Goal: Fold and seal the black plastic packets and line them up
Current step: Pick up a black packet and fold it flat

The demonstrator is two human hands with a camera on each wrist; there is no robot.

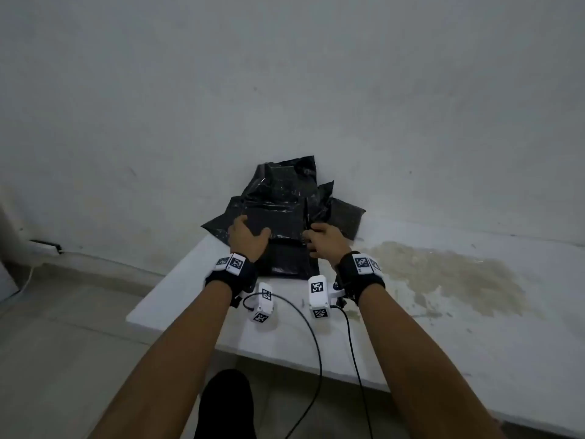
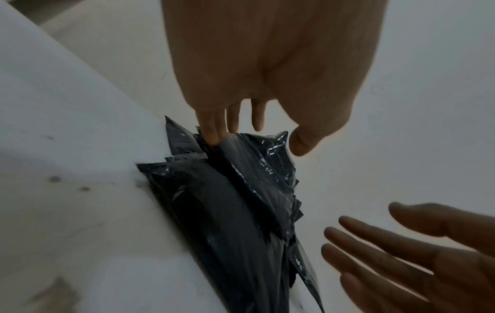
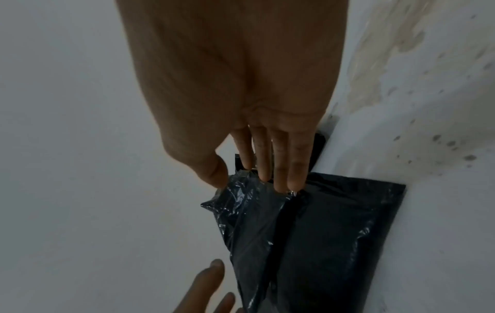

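Several black plastic packets (image 1: 285, 198) lie heaped against the wall at the far end of a white table (image 1: 190, 296). One flatter packet (image 1: 285, 258) lies in front of the heap, between my hands. My left hand (image 1: 248, 237) rests on its left part with straight fingers (image 2: 214, 133), thumb apart. My right hand (image 1: 323, 242) is at its right edge; its straight fingertips (image 3: 281, 182) and thumb touch a crinkled upturned flap (image 3: 241, 197). In the left wrist view the right hand (image 2: 401, 254) shows spread fingers.
The wall stands right behind the heap. A brownish stain (image 1: 443, 274) marks the table to the right. Two black cables (image 1: 313, 343) run from the wrist cameras (image 1: 318, 296) over the near table edge. The floor (image 1: 79, 296) lies beyond the table's left edge.
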